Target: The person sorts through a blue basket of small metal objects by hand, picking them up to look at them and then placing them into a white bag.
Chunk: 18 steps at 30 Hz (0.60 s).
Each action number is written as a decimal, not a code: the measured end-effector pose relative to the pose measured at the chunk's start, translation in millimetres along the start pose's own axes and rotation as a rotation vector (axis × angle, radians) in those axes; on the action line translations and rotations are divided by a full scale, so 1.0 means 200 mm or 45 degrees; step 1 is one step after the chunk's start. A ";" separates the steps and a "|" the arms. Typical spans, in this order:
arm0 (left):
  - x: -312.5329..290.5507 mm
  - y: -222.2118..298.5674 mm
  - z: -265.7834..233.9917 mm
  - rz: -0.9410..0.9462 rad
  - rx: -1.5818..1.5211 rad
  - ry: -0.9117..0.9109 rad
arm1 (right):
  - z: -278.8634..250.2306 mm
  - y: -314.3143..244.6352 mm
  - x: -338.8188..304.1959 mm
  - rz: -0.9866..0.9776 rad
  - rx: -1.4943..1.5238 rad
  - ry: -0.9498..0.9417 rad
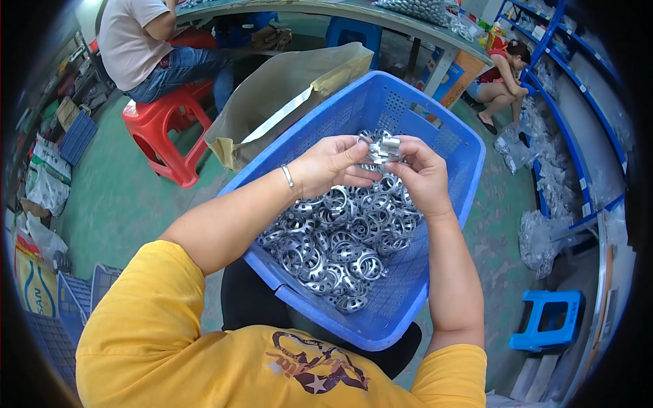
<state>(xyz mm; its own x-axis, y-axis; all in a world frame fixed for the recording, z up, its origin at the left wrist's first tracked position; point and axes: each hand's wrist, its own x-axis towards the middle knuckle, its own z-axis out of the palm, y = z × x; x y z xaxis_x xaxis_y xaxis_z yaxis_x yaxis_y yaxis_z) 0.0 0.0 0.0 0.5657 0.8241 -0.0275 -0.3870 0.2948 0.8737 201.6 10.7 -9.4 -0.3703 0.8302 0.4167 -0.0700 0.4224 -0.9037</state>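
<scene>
Above the blue plastic basket (272,272), both my hands meet on a shiny silver metal part (386,147). My left hand (335,163) pinches its left side between thumb and fingers, with a ring-shaped portion near the fingertips. My right hand (423,175) grips the right side, thumb in front and fingers behind. Whether this is one piece or several held together, I cannot tell. Beneath my hands lies a heap of silver slotted metal rings (343,245), loosely piled in the basket.
A large tan sack (272,102) stands open against the basket's far left side. Beyond it a person sits on a red stool (170,136) by a table (306,8). Another person crouches at far right near blue shelving (571,115). A blue stool (548,321) stands at right.
</scene>
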 end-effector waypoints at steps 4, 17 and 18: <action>-0.01 0.04 0.02 0.033 -0.043 0.076 | 0.01 -0.02 0.01 -0.120 -0.139 -0.059; -0.01 0.31 -0.77 0.338 2.102 1.180 | 0.00 -0.01 0.01 -0.088 -0.504 0.219; -0.02 0.28 -0.74 0.108 2.000 1.171 | -0.01 0.00 0.01 -0.096 -0.503 0.224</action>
<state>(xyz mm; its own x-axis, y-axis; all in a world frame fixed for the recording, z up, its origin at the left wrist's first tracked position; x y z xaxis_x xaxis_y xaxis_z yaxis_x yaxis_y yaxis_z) -130.9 84.4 -23.3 -0.1627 0.9454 0.2824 0.8845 0.0129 0.4664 201.9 12.7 -7.8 -0.2122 0.8266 0.5212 0.2817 0.5625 -0.7773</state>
